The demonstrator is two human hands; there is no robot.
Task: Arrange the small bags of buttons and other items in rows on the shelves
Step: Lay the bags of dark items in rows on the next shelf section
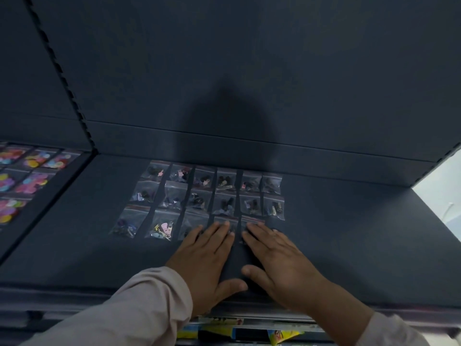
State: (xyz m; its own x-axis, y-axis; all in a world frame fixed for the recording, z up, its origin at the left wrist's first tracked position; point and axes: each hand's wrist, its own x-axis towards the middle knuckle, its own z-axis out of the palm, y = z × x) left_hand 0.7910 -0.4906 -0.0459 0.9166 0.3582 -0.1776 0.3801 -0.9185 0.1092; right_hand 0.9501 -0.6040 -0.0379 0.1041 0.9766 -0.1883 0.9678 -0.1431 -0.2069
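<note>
"What are the hands doing there?"

"Both are lying flat with fingers straight, gripping nothing. The left hand (pixel 207 255) is pressing the fourth front bag (pixel 222 221), and the right hand (pixel 277 258) is pressing the fifth front bag (pixel 252 220) on the dark shelf (pixel 349 233)."

"Any advice?"

"I'd be sliding them lightly, lining the edges up with the back rows of bags (pixel 199 193) and not nudging their neighbours."

dark blue-grey shelf (pixel 74 245), clear bags (pixel 174 196)
</note>
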